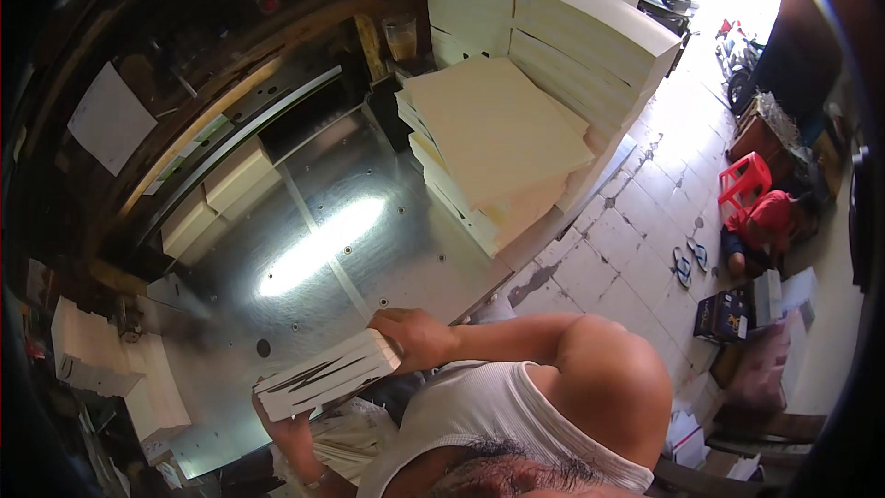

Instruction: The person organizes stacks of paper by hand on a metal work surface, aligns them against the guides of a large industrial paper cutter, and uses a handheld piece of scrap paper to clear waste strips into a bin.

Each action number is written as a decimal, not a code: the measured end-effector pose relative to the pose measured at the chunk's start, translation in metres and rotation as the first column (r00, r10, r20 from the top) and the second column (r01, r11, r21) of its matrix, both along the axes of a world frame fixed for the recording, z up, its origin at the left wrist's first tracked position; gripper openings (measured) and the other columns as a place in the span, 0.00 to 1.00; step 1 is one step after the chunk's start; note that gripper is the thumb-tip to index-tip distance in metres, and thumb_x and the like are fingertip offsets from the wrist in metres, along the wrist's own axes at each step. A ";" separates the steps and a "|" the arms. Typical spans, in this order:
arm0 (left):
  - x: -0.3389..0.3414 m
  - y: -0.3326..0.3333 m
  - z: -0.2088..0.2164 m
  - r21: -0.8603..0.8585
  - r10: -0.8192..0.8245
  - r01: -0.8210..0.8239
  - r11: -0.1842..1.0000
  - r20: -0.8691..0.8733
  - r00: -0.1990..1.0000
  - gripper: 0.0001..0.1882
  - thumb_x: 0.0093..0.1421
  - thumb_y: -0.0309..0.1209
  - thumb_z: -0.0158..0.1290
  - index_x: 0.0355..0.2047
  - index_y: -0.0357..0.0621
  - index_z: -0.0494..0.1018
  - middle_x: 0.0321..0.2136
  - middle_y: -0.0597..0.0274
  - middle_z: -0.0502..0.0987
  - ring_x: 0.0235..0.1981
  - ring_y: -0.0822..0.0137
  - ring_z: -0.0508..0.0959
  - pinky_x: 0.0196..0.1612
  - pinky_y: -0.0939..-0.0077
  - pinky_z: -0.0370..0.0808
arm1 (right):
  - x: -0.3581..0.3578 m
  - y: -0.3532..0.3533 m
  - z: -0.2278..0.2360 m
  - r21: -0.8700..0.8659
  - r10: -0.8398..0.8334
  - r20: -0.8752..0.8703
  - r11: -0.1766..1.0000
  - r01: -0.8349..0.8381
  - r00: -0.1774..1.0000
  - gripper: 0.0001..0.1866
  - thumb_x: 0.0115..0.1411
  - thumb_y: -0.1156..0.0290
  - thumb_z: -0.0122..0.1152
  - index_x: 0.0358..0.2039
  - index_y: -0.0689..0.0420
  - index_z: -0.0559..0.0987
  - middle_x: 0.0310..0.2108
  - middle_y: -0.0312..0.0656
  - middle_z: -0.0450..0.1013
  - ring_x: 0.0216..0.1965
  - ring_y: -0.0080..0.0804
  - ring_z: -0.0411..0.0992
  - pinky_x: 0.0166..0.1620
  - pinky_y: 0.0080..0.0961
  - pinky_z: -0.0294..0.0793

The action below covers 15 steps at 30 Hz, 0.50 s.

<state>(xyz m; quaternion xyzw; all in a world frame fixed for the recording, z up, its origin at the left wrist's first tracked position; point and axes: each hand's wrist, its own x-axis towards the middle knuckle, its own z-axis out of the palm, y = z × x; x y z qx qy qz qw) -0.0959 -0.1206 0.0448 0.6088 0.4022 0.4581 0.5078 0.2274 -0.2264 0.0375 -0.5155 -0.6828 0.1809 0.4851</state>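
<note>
A thick block of cut paper (327, 371), with dark streaks across its side, is held between my two hands in front of my body. My left hand (293, 435) grips its lower left end, fingers partly hidden by the block. At the other end, my right hand (413, 337) is closed round the right edge. The block is tilted over the near edge of a shiny metal machine table (341, 263). Two smaller paper blocks (241, 175) lie side by side on the table's far left, against the machine's dark front.
A tall stack of large cream sheets (498, 129) stands at the table's right, before a higher paper pile (590, 37). More cut stacks (152, 387) sit at the left. A glass of brown drink (401, 37) is behind. A person in red (770, 221) crouches by a red stool (745, 180) on the tiled floor.
</note>
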 end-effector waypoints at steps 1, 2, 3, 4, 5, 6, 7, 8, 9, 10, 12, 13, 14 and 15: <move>-0.003 0.003 0.000 0.027 -0.005 0.005 1.000 -0.003 1.000 0.60 0.40 0.24 0.78 0.70 0.36 0.55 0.64 0.53 0.68 0.65 0.58 0.69 0.68 0.61 0.67 | -0.001 0.001 -0.001 0.023 -0.002 -0.002 1.000 0.002 1.000 0.36 0.45 0.60 0.78 0.52 0.58 0.73 0.44 0.49 0.74 0.46 0.55 0.75 0.48 0.44 0.77; -0.006 0.010 -0.003 0.083 -0.046 0.050 0.995 -0.048 0.998 0.58 0.41 0.21 0.76 0.70 0.38 0.55 0.63 0.53 0.68 0.65 0.57 0.68 0.68 0.60 0.66 | -0.002 0.000 -0.002 0.047 -0.006 -0.003 0.999 0.006 1.000 0.35 0.45 0.60 0.78 0.52 0.58 0.73 0.44 0.49 0.74 0.46 0.54 0.75 0.48 0.44 0.77; -0.008 0.012 -0.006 0.064 -0.049 0.055 0.996 -0.093 0.994 0.57 0.42 0.21 0.76 0.70 0.38 0.55 0.64 0.53 0.68 0.66 0.57 0.68 0.69 0.60 0.65 | -0.003 0.000 -0.003 0.034 -0.023 0.004 0.999 0.023 1.000 0.35 0.45 0.61 0.78 0.51 0.57 0.73 0.44 0.49 0.74 0.46 0.54 0.75 0.47 0.44 0.77; -0.009 0.014 -0.009 0.045 -0.056 0.062 0.997 -0.136 0.989 0.57 0.42 0.21 0.75 0.70 0.39 0.55 0.64 0.54 0.67 0.66 0.57 0.67 0.70 0.59 0.64 | -0.003 -0.001 -0.005 0.022 -0.043 0.011 0.999 0.043 0.999 0.34 0.45 0.61 0.78 0.51 0.57 0.73 0.44 0.49 0.74 0.45 0.53 0.75 0.46 0.44 0.77; -0.009 0.017 -0.006 0.031 -0.066 0.073 0.997 -0.189 0.980 0.57 0.43 0.21 0.75 0.71 0.39 0.54 0.65 0.54 0.67 0.67 0.57 0.67 0.70 0.59 0.63 | -0.006 0.000 -0.008 0.015 -0.067 0.010 0.998 0.067 0.998 0.34 0.45 0.61 0.78 0.51 0.57 0.73 0.43 0.49 0.74 0.45 0.53 0.75 0.46 0.44 0.77; -0.006 0.014 -0.007 0.066 -0.024 0.034 0.997 -0.152 0.988 0.58 0.43 0.23 0.75 0.72 0.40 0.53 0.68 0.51 0.64 0.70 0.54 0.62 0.73 0.56 0.57 | -0.005 -0.001 -0.011 0.022 -0.057 0.011 0.998 0.057 0.998 0.34 0.45 0.62 0.78 0.51 0.57 0.73 0.43 0.48 0.74 0.45 0.53 0.75 0.46 0.44 0.77; -0.004 0.010 -0.005 0.190 0.046 0.001 0.982 -0.242 0.969 0.59 0.43 0.21 0.73 0.73 0.40 0.53 0.69 0.50 0.62 0.71 0.53 0.61 0.74 0.56 0.55 | -0.003 -0.001 -0.012 0.029 -0.051 0.013 0.998 0.050 0.999 0.34 0.45 0.62 0.78 0.51 0.57 0.73 0.43 0.48 0.74 0.45 0.53 0.75 0.45 0.44 0.77; 0.005 -0.001 0.016 0.317 0.131 -0.025 0.948 -0.317 0.939 0.59 0.43 0.19 0.72 0.73 0.41 0.52 0.70 0.48 0.61 0.72 0.52 0.59 0.74 0.56 0.54 | -0.002 0.000 -0.013 0.038 -0.038 0.016 0.999 0.037 0.999 0.34 0.45 0.62 0.78 0.51 0.57 0.73 0.43 0.48 0.74 0.45 0.53 0.75 0.45 0.43 0.77; 0.013 -0.013 0.037 0.440 0.221 -0.035 0.897 -0.380 0.898 0.59 0.43 0.17 0.70 0.74 0.41 0.51 0.71 0.47 0.59 0.73 0.50 0.58 0.74 0.56 0.52 | -0.002 0.001 -0.014 0.052 -0.033 0.006 0.998 0.033 0.999 0.34 0.45 0.62 0.78 0.51 0.57 0.73 0.43 0.48 0.74 0.44 0.53 0.75 0.45 0.43 0.77; 0.018 -0.023 0.057 0.580 0.340 -0.014 0.815 -0.459 0.820 0.59 0.45 0.28 0.73 0.74 0.41 0.51 0.73 0.45 0.57 0.75 0.44 0.54 0.75 0.48 0.46 | -0.006 0.003 -0.015 0.063 -0.019 -0.005 0.998 0.020 1.000 0.34 0.45 0.62 0.78 0.50 0.57 0.73 0.42 0.48 0.74 0.44 0.53 0.75 0.45 0.43 0.77; 0.021 -0.029 0.080 0.685 0.443 0.205 0.699 -0.640 0.628 0.57 0.48 0.36 0.72 0.74 0.40 0.52 0.73 0.44 0.57 0.75 0.41 0.52 0.75 0.41 0.44 | -0.007 0.005 -0.016 0.058 0.000 -0.018 0.998 0.001 1.000 0.34 0.44 0.61 0.78 0.50 0.57 0.73 0.43 0.48 0.73 0.45 0.53 0.75 0.45 0.44 0.77; 0.025 -0.030 0.086 0.699 0.504 0.321 0.639 -0.696 0.512 0.57 0.49 0.40 0.71 0.74 0.40 0.52 0.73 0.44 0.57 0.75 0.40 0.51 0.75 0.38 0.43 | -0.006 0.005 -0.017 0.039 0.003 -0.024 0.999 -0.002 1.000 0.34 0.44 0.61 0.79 0.50 0.57 0.73 0.43 0.49 0.73 0.45 0.54 0.75 0.46 0.44 0.76; 0.029 -0.034 0.089 0.644 0.463 0.386 0.661 -0.754 0.466 0.54 0.51 0.45 0.69 0.73 0.41 0.55 0.73 0.42 0.56 0.75 0.38 0.49 0.74 0.32 0.40 | -0.008 0.007 -0.016 0.023 0.027 -0.032 0.999 -0.027 0.999 0.35 0.44 0.60 0.79 0.51 0.57 0.73 0.44 0.49 0.73 0.46 0.54 0.75 0.46 0.45 0.76; 0.048 -0.045 0.102 0.517 0.360 0.425 0.743 -0.844 0.398 0.51 0.53 0.45 0.67 0.73 0.42 0.56 0.73 0.40 0.56 0.75 0.37 0.50 0.74 0.33 0.40 | -0.008 0.008 -0.015 0.018 0.037 -0.014 0.999 -0.036 0.999 0.36 0.45 0.58 0.79 0.52 0.58 0.73 0.44 0.50 0.74 0.46 0.55 0.75 0.47 0.44 0.76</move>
